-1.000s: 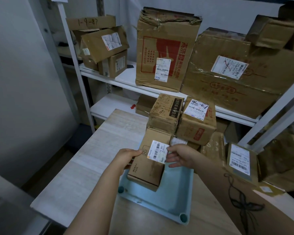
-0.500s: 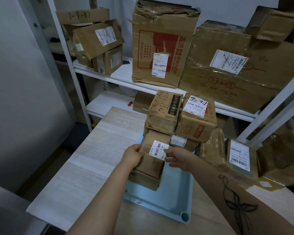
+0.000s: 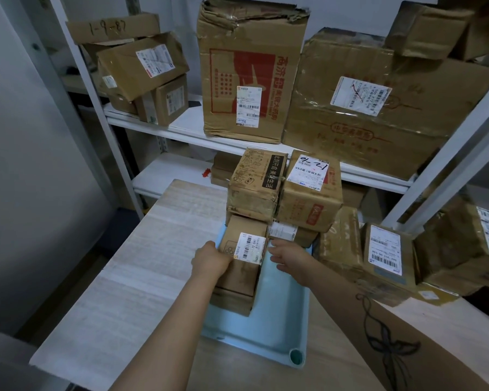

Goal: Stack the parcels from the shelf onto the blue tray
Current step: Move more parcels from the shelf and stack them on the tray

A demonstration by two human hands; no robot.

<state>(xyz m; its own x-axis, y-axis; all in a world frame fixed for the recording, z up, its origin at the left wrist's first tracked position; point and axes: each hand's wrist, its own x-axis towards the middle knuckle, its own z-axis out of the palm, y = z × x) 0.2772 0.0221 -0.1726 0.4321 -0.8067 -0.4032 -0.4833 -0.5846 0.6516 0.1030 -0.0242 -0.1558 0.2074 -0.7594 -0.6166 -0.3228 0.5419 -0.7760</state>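
A small brown parcel with a white barcode label (image 3: 244, 258) lies on top of another flat parcel (image 3: 232, 301) at the left of the blue tray (image 3: 277, 320). My left hand (image 3: 211, 262) holds its left side. Just right of the label, my right hand (image 3: 290, 259) hovers over the tray with fingers relaxed; whether it touches the parcel I cannot tell. Behind, at the tray's far end, two parcels stand stacked: one with black printed tape (image 3: 256, 186) and one with a handwritten label (image 3: 311, 190), above a lower parcel (image 3: 291, 232).
A white metal shelf (image 3: 181, 129) behind the wooden table (image 3: 141, 263) holds a tall red-printed carton (image 3: 249, 71), a wide taped carton (image 3: 373, 105) and smaller boxes (image 3: 144, 74). More labelled parcels (image 3: 384, 252) sit on the table right of the tray.
The labelled parcel has been slid forward along the lower parcel toward the stack. My right hand has let go of its label edge and drawn slightly right. The view moved closer.
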